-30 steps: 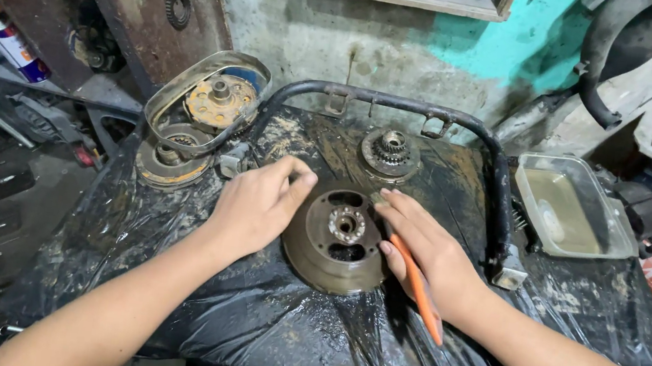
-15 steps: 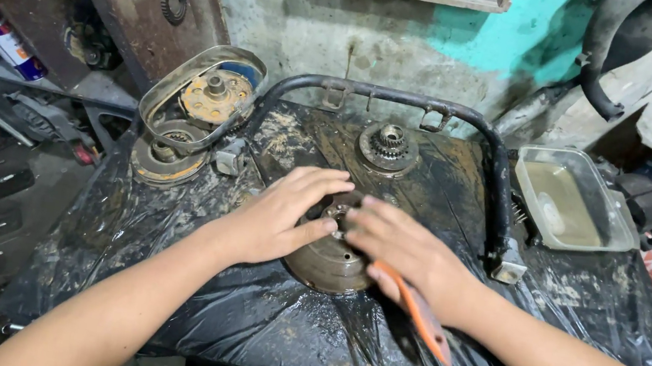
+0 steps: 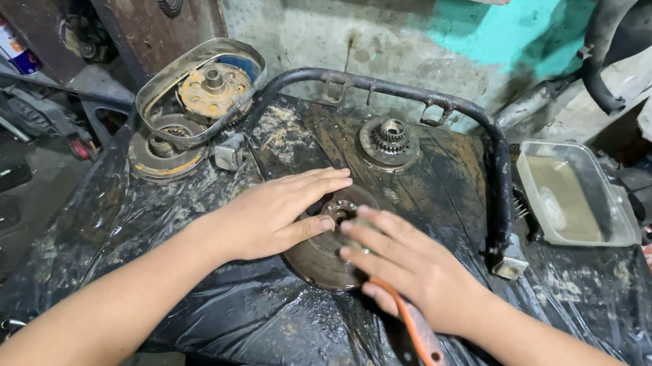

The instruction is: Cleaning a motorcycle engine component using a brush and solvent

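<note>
Both hands press flat — left hand [image 3: 275,217] open, right hand [image 3: 409,268] pinning an orange-handled tool [image 3: 417,331] under its palm — steadying the round, rusty metal drum [image 3: 327,250] on black plastic sheeting [image 3: 257,325].

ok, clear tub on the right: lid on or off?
Off. The clear plastic tub stands upright with an open top, no lid visible; its inside looks cloudy, contents unclear.

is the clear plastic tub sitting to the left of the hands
No, the clear plastic tub sits at the right, beyond the black metal bar, right of both hands.
</note>
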